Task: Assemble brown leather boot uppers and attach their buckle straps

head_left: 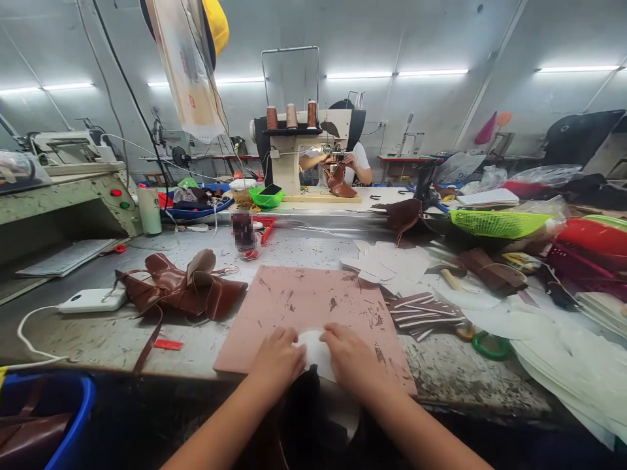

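My left hand (278,358) and my right hand (349,356) rest side by side on the near edge of a pink work board (308,307). Between them lies a small white piece (313,349), and the fingers of both hands are curled down onto it. A dark piece of material (304,405) hangs below the hands at the table's front edge. What part of the white piece lies under the palms is hidden.
Brown leather shoe uppers (183,287) and a white power bank (91,300) lie left of the board. White cut pieces (392,264), striped strips (424,313), green scissors (490,344) and baskets (494,223) crowd the right. A person sews at a machine (306,147) across the table.
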